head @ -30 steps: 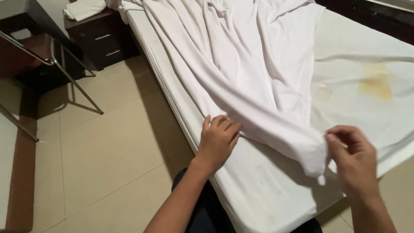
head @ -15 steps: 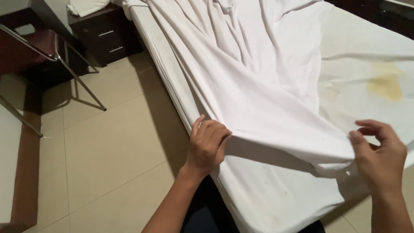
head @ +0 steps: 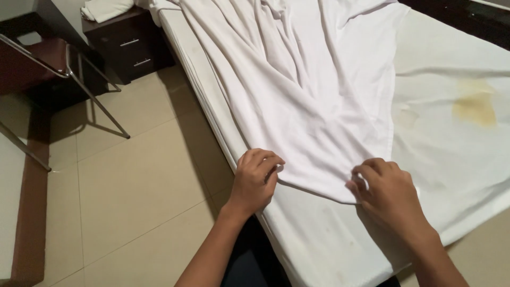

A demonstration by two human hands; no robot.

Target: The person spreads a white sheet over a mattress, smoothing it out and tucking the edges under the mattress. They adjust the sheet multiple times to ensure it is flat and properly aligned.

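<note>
Pinching white sheet (near edge) between both hands.

I see a floor of large beige tiles with thin grout lines, glossy enough to catch soft light from overhead. At the upper left stands a dark wooden nightstand with two drawers and slim metal handles; something pale, perhaps a folded towel, lies on top of it, though the frame's edge cuts it off. Further left I make out a chair with a reddish-brown seat and thin metal legs that throw faint shadows on the tiles. A dark brown strip runs along the left edge. At the top right, dark furniture borders the scene.
</note>
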